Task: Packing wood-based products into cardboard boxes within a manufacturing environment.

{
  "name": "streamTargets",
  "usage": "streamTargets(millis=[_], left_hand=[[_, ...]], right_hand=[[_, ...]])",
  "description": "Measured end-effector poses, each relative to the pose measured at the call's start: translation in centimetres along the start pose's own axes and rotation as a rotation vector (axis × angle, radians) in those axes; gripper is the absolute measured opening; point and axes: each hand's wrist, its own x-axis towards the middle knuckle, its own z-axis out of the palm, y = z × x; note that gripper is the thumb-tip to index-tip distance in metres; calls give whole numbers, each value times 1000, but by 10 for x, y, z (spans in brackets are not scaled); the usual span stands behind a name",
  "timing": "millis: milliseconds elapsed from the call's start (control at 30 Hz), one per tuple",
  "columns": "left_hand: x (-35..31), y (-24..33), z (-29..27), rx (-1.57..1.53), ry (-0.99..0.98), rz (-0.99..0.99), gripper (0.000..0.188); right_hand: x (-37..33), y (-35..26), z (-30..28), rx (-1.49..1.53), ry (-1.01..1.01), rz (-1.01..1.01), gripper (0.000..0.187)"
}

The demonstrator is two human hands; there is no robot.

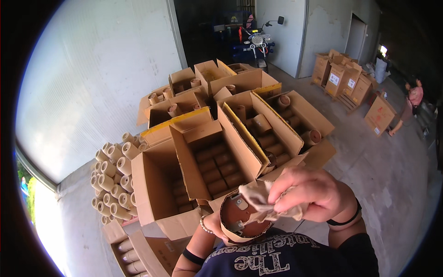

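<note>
One round, brown-lined container [248, 217] sits just before the dark T-shirt [281, 258], gripped by the left hand [215, 225]; the right hand [314, 191] pinches a crumpled beige cloth [257, 195] over it, near open cardboard cartons [242, 143].

Ahead of me, a motorbike [258, 41] stands by the right side of a dark doorway [203, 27], its mirror [280, 20] raised. A pale wall [101, 69] fills my left, and a grey wall [323, 44] to the right holds a narrow door [355, 38]. In front of that door I see clustered cartons [337, 89] on a pallet [349, 102], a whitish sack [380, 70] near them. Closer, a lone carton [380, 116] sits on the concrete floor [346, 152], beside a person in pink [416, 95]. At my far left, greenery [31, 194] shows in bright daylight.
</note>
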Motion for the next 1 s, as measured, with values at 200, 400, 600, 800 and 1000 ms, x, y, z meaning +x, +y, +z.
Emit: streamTargets(millis=[200,400,600,800,1000], left_hand=[[2,-16,-29,-57,-354,67,88],[-16,-21,-21,-260,-88,-187,98],[-17,-35,-33,-182,-77,-165,87],[-6,-34,-31,-350,-73,-154,97],[-5,-44,-35,-347,-52,-212,96]], right_hand=[[14,-1,25,-205,-403,-27,14],[18,-5,4,-309,-583,115,6],[34,7,20,-112,-325,10,20],[22,76,19,-570,-219,198,23],[16,88,31,-182,-193,237,22]])
